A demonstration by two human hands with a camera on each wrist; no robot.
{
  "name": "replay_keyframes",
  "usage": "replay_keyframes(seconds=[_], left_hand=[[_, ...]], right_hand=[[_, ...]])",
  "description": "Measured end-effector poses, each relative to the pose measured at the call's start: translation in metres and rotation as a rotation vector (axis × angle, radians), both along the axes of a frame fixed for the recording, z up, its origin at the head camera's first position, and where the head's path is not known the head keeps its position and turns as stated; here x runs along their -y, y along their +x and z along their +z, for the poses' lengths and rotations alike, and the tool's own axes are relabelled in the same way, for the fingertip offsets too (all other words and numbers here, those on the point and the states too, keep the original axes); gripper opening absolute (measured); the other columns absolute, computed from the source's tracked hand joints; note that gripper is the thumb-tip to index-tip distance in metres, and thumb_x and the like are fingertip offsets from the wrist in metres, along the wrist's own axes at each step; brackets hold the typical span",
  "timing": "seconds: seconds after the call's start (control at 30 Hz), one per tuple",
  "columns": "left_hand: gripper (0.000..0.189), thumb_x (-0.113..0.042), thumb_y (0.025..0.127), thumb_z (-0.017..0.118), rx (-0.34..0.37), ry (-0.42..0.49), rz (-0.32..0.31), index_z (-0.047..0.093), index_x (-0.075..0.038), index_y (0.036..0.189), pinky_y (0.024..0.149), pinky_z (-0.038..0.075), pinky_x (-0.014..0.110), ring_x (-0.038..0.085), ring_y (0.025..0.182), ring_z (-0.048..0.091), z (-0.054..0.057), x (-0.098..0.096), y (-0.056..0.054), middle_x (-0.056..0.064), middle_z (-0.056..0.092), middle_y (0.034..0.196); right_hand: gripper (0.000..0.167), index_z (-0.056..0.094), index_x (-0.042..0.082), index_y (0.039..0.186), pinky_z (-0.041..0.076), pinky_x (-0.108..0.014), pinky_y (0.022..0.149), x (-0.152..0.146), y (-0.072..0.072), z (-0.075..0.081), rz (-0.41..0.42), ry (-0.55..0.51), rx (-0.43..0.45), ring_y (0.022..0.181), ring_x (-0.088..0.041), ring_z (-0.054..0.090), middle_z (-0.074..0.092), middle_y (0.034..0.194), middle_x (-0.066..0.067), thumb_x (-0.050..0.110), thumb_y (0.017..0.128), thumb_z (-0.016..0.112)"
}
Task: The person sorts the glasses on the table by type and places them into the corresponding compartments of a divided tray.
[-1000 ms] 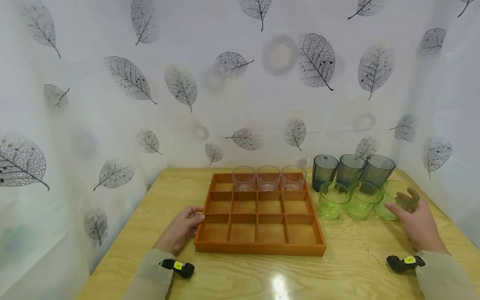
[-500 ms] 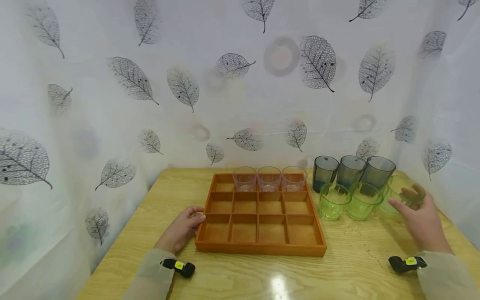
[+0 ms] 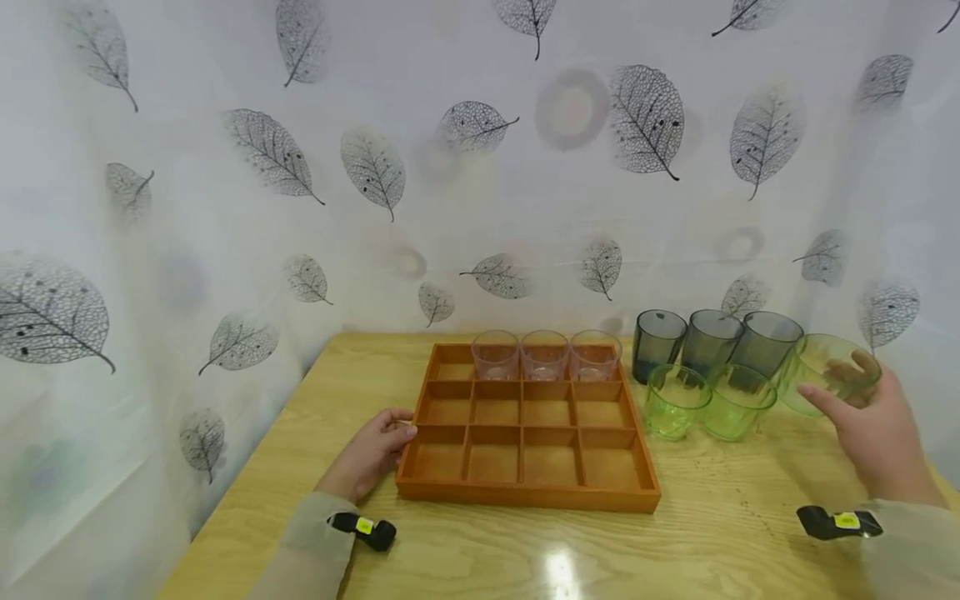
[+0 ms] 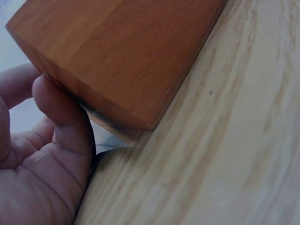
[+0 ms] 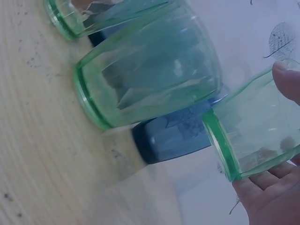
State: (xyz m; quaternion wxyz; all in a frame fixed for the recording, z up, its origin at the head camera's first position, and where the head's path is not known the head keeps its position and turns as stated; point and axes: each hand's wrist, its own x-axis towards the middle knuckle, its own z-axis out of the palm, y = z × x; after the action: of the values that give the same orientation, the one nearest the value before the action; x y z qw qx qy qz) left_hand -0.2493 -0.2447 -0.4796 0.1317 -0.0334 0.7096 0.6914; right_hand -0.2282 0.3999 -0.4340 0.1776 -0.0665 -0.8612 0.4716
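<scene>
My left hand [image 3: 369,454] touches the left side of a brown wooden compartment tray [image 3: 528,498], fingers relaxed. In the left wrist view its thumb [image 4: 58,101] lies against the outer wall near a corner. On the right, my right hand [image 3: 881,429] holds a clear green glass [image 3: 806,375] between thumb and fingers, raised off the table. The right wrist view shows this green glass [image 5: 255,126] tilted, its base apart from the table. Two more green glasses [image 3: 677,408] stand upright to its left.
Three clear pinkish glasses [image 3: 545,358] stand in the tray's back row, whose left compartment is bare. Three dark grey glasses [image 3: 712,342] stand behind the green ones. A leaf-patterned curtain [image 3: 420,183] hangs behind the wooden table [image 3: 465,550].
My right hand has lifted the rightmost green glass off the table and moved it up and to the right. My left hand keeps its place at the tray.
</scene>
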Motion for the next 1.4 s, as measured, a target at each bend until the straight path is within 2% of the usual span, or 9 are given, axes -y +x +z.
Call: replay_keyframes(seconds=[0.23, 0.3, 0.33, 0.47, 0.53, 0.7, 0.87, 1.17, 1.4], left_hand=[[0.042, -0.018, 0.103, 0.062, -0.002, -0.01, 0.003, 0.044, -0.001, 0.137, 0.067, 0.047, 0.028, 0.017, 0.082, 0.054, 0.0, -0.001, -0.001, 0.011, 0.058, 0.108], [0.041, -0.017, 0.103, 0.061, -0.004, -0.012, 0.005, 0.045, -0.001, 0.137, 0.067, 0.047, 0.028, 0.017, 0.081, 0.054, -0.001, -0.001, -0.001, 0.01, 0.058, 0.108], [0.041, -0.017, 0.103, 0.061, -0.006, -0.013, 0.004, 0.045, -0.001, 0.137, 0.067, 0.047, 0.028, 0.017, 0.081, 0.054, -0.001, -0.001, -0.001, 0.01, 0.058, 0.107], [0.04, -0.017, 0.103, 0.061, -0.008, -0.015, 0.008, 0.045, -0.001, 0.136, 0.067, 0.047, 0.028, 0.016, 0.081, 0.054, -0.002, 0.0, -0.002, 0.008, 0.058, 0.106], [0.04, -0.017, 0.103, 0.062, -0.007, -0.016, 0.011, 0.046, -0.001, 0.136, 0.066, 0.047, 0.028, 0.017, 0.081, 0.054, -0.003, 0.0, -0.002, 0.008, 0.058, 0.105], [0.041, -0.017, 0.102, 0.062, -0.001, -0.018, 0.012, 0.046, -0.001, 0.136, 0.066, 0.048, 0.028, 0.017, 0.08, 0.054, -0.002, 0.0, -0.003, 0.008, 0.059, 0.105], [0.042, -0.018, 0.103, 0.062, -0.001, -0.017, 0.004, 0.045, -0.001, 0.137, 0.065, 0.047, 0.027, 0.015, 0.078, 0.053, -0.002, 0.001, -0.002, 0.007, 0.059, 0.104], [0.041, -0.018, 0.102, 0.063, -0.007, -0.01, -0.002, 0.046, -0.001, 0.135, 0.066, 0.047, 0.027, 0.016, 0.08, 0.053, -0.002, 0.001, -0.003, 0.007, 0.059, 0.103], [0.04, -0.017, 0.103, 0.061, -0.014, 0.0, -0.005, 0.045, -0.001, 0.135, 0.066, 0.047, 0.027, 0.015, 0.079, 0.053, -0.003, 0.001, -0.002, 0.006, 0.059, 0.103]], right_hand=[[0.088, 0.002, 0.034, 0.162, 0.029, -0.005, 0.093, 0.009, 0.003, 0.021, -0.007, -0.017, -0.009, 0.148, -0.013, 0.022, 0.023, 0.165, 0.006, 0.036, 0.1, 0.065], [0.088, 0.002, 0.034, 0.162, 0.03, -0.011, 0.101, 0.015, 0.003, 0.029, 0.009, -0.016, -0.017, 0.148, -0.013, 0.022, 0.022, 0.165, 0.005, 0.035, 0.1, 0.064], [0.088, 0.002, 0.034, 0.162, 0.031, -0.007, 0.095, 0.017, 0.003, 0.032, 0.014, -0.004, -0.021, 0.146, -0.011, 0.025, 0.023, 0.165, 0.006, 0.035, 0.1, 0.064], [0.087, 0.004, 0.033, 0.162, 0.033, -0.008, 0.091, 0.03, 0.003, 0.047, 0.065, 0.012, -0.029, 0.141, -0.01, 0.033, 0.025, 0.165, 0.004, 0.034, 0.1, 0.064], [0.086, 0.005, 0.032, 0.163, 0.033, -0.006, 0.081, 0.036, 0.001, 0.054, 0.092, 0.021, -0.032, 0.135, -0.009, 0.037, 0.028, 0.164, 0.005, 0.033, 0.1, 0.065], [0.083, 0.008, 0.029, 0.163, 0.033, -0.009, 0.082, 0.051, -0.001, 0.068, 0.195, -0.007, -0.059, 0.119, -0.003, 0.043, 0.033, 0.161, 0.005, 0.024, 0.102, 0.064], [0.082, 0.007, 0.028, 0.163, 0.035, -0.011, 0.085, 0.067, -0.005, 0.077, 0.275, -0.038, -0.061, 0.117, -0.001, 0.043, 0.033, 0.161, 0.002, 0.019, 0.103, 0.062], [0.084, 0.009, 0.028, 0.163, 0.044, -0.014, 0.079, 0.097, -0.014, 0.086, 0.316, -0.007, -0.047, 0.113, -0.005, 0.048, 0.038, 0.158, -0.009, 0.028, 0.101, 0.066], [0.083, 0.012, 0.026, 0.163, 0.044, -0.016, 0.085, 0.129, -0.021, 0.088, 0.411, -0.078, -0.035, 0.125, -0.01, 0.045, 0.039, 0.157, -0.007, 0.029, 0.1, 0.066]])
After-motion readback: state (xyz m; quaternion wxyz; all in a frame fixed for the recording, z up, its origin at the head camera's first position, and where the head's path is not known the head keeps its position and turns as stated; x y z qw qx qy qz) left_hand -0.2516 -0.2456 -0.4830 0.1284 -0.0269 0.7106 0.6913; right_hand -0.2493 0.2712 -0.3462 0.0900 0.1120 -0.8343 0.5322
